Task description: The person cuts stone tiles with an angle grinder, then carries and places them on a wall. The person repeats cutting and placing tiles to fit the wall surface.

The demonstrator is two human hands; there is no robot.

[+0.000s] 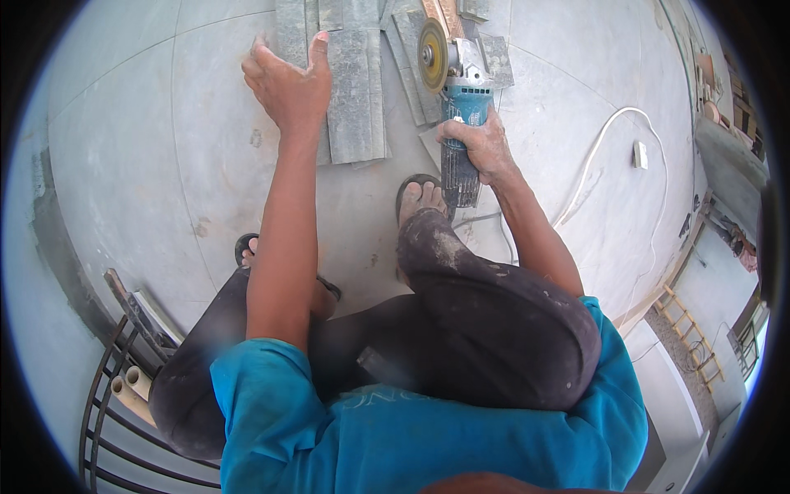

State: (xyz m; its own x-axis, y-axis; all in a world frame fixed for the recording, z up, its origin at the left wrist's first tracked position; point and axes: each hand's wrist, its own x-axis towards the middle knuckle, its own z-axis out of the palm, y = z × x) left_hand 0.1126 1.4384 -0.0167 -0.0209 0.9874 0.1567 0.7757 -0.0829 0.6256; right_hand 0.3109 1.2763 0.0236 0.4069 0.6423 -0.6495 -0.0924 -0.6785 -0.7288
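My left hand (pixel 290 86) is raised with thumb and fingers apart, holding nothing, over or beside grey-green stone strips (pixel 356 119) laid on the pale floor. Whether it touches them I cannot tell. My right hand (pixel 481 144) grips the teal and black body of an angle grinder (pixel 467 103), its thumb across the casing. The grinder's yellow disc (pixel 431 56) stands upright at the far end, near a brownish strip (pixel 446 15) and more stone pieces (pixel 496 62). My sandalled right foot (pixel 415 198) is just left of the grinder's rear end.
A white cable (pixel 606 123) curves over the floor (pixel 206 123) at right, near a small white block (pixel 639 155). At lower left are black metal bars (pixel 96 420), pipes (pixel 132 393) and boards (pixel 136 309). A bamboo ladder (pixel 687 333) lies toward the far right.
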